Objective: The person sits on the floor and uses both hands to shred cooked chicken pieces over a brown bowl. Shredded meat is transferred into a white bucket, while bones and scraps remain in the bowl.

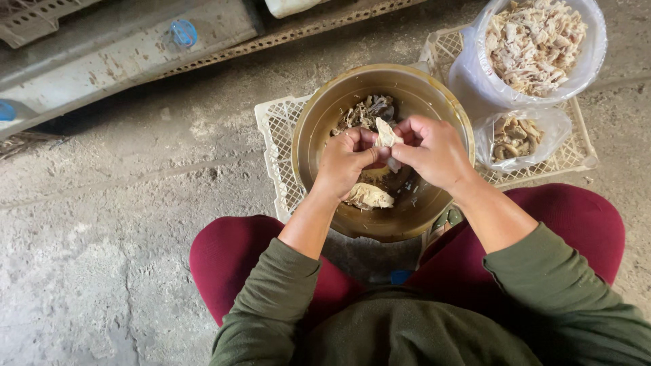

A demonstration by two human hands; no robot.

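Rough grey concrete floor [115, 224] spreads below a worn metal beam [129, 47], with perforated metal strip [298, 34] just beside that beam.

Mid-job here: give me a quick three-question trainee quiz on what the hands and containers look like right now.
1. True or false: both hands hold one pale piece of meat above the metal bowl.
2. The bag-lined tub of shredded meat lies toward which of the person's sides? A) left B) right C) behind
3. Fill in: the metal bowl rests on a white plastic ____.

Key: 1 true: left hand and right hand both pinch it. 2 B, beside the small bag of darker scraps. 3 crate.
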